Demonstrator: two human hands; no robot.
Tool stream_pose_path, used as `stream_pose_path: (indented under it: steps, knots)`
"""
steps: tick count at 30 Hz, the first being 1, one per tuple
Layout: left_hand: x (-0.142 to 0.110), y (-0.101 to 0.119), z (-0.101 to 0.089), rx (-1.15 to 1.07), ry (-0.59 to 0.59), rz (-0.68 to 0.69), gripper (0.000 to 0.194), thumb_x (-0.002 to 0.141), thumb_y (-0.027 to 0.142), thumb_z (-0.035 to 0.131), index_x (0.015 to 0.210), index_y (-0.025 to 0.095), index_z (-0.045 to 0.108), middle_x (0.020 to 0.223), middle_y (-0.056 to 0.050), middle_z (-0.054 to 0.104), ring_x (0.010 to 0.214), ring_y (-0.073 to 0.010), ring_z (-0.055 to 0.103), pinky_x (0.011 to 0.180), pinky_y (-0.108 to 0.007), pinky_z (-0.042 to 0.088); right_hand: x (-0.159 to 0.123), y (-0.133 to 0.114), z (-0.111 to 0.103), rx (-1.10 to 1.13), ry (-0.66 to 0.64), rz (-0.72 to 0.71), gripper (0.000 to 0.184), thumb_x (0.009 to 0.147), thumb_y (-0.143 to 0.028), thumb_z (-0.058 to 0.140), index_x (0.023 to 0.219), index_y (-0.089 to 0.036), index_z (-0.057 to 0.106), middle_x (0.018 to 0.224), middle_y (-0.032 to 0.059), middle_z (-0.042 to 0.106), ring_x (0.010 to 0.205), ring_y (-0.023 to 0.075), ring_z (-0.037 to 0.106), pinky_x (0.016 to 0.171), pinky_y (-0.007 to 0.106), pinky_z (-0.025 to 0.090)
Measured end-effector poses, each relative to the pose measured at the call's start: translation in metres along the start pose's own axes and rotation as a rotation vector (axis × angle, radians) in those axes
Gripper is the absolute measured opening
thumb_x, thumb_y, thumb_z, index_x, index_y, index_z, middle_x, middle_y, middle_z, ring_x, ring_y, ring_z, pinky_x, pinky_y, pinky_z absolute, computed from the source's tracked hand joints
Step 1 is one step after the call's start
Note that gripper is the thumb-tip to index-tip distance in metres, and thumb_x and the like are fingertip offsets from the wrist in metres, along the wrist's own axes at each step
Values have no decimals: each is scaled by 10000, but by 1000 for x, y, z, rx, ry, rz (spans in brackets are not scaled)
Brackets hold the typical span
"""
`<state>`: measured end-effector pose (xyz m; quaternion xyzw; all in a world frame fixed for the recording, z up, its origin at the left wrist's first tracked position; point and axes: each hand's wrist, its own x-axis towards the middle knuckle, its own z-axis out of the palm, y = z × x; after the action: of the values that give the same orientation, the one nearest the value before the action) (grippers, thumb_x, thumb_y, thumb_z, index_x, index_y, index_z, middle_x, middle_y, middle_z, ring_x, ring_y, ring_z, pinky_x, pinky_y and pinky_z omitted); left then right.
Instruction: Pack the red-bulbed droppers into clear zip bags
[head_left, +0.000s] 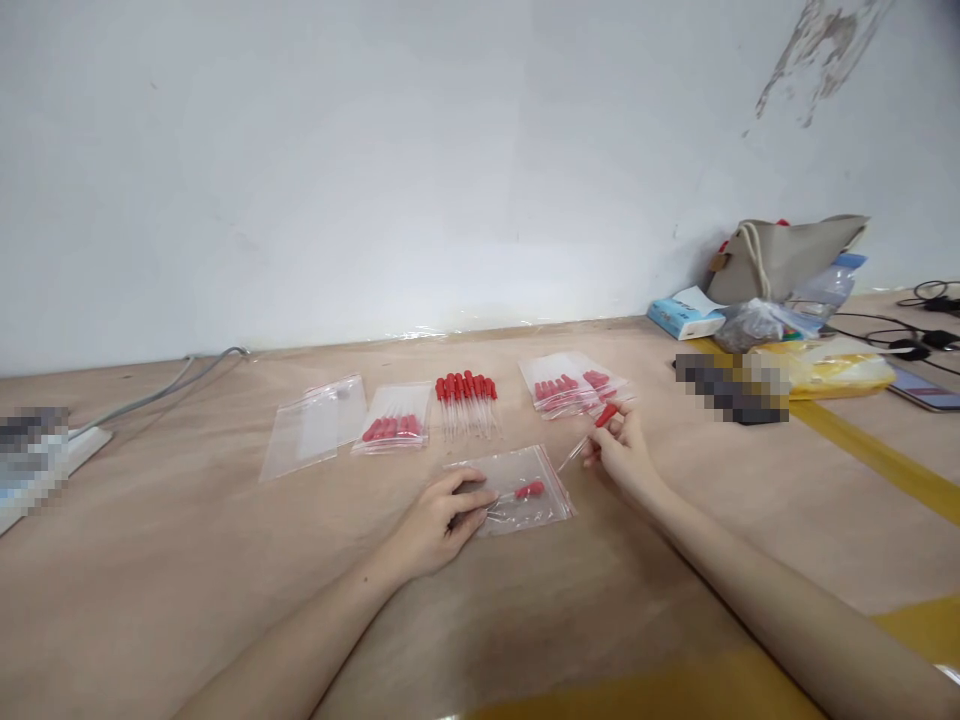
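Note:
My right hand (619,452) pinches a dropper (606,414) by its red rubber bulb, the clear glass tip pointing down-left toward the mouth of a clear zip bag (540,462). The bag lies flat on the table with its opening to the right. My left hand (446,515) is closed on the bag's left end. Inside that bag lies a red-bulbed dropper (529,489). A row of loose droppers (466,388) lies behind it, bulbs toward the wall. A filled zip bag (391,425) is to the left of the row; a stack of filled zip bags (570,385) is to the right.
Flat unfilled zip bags (311,430) lie at the left. Toward the right back are a blue tissue pack (684,315), a grey bag (795,260), a yellow package (832,372), a phone (926,388) and black cables (930,340). A grey cable (161,385) runs along the left side.

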<state>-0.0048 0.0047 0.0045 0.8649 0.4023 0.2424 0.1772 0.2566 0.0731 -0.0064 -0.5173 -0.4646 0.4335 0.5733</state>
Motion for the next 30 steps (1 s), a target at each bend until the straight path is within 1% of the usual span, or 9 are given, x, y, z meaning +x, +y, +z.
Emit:
stream_pose_path:
  steps: [5, 10, 13, 16, 19, 22, 25, 27, 30]
  knots:
    - [-1, -1, -1, -11, -1, 0, 303, 858, 208, 451, 1123, 267, 584, 1179, -65, 501, 1071, -203, 490, 901, -360, 422, -14, 3, 12, 89, 1, -10, 465, 642, -270, 555, 1003, -253, 263, 688, -91, 460, 450, 91, 529, 398, 241, 481]
    - [-1, 0, -2, -5, -3, -2, 293, 856, 192, 447, 1102, 249, 597, 1173, -68, 499, 1065, -196, 494, 896, -351, 426, -20, 1, 16, 178, -40, 46, 443, 656, -273, 576, 967, -260, 261, 681, -90, 484, 484, 113, 571, 473, 280, 520]
    - [-1, 1, -2, -3, -1, 6, 291, 860, 193, 441, 1103, 251, 590, 1179, -63, 497, 1068, -195, 491, 893, -349, 428, -22, -1, 17, 199, -38, 76, 433, 655, -273, 583, 952, -263, 268, 656, -94, 499, 489, 118, 581, 506, 296, 529]
    - [-1, 2, -2, -7, 1, -1, 311, 861, 207, 442, 1151, 252, 548, 1197, -63, 487, 1079, -201, 484, 908, -354, 418, -23, -1, 17, 206, -136, 165, 357, 672, -319, 581, 913, -252, 326, 637, -79, 521, 528, 124, 601, 553, 304, 530]
    - [-1, 3, -3, -3, 6, -37, 392, 854, 233, 459, 1246, 247, 442, 1250, -70, 454, 1105, -215, 465, 917, -369, 415, -23, -1, 12, 122, -324, 196, 306, 657, -379, 619, 840, -215, 436, 657, -43, 565, 566, 115, 598, 564, 279, 513]
    - [-1, 3, -3, 9, 3, -49, 434, 854, 240, 464, 1281, 245, 385, 1277, -65, 433, 1138, -211, 438, 937, -363, 402, -22, -1, 6, -52, -505, 149, 316, 615, -390, 671, 808, -175, 542, 614, -37, 575, 512, 87, 541, 508, 238, 468]
    - [-2, 2, -2, 19, -4, -45, 414, 865, 251, 455, 1274, 243, 389, 1282, -62, 430, 1157, -208, 421, 955, -358, 385, -20, -1, 5, -223, -595, 49, 300, 619, -382, 672, 813, -159, 619, 513, -54, 523, 425, 59, 439, 421, 197, 374]
    - [-3, 1, -2, 24, -9, -43, 407, 868, 257, 451, 1270, 238, 391, 1281, -66, 430, 1162, -212, 416, 958, -367, 380, -19, 1, 7, -310, -577, -30, 275, 642, -361, 655, 830, -161, 648, 512, -46, 517, 420, 58, 407, 403, 191, 333]
    - [-3, 1, -2, 26, -25, -42, 404, 868, 245, 450, 1267, 238, 392, 1280, -66, 427, 1163, -207, 413, 964, -367, 373, -18, 8, 10, -403, -481, -136, 241, 663, -314, 633, 856, -172, 664, 601, -14, 570, 476, 76, 440, 431, 200, 346]
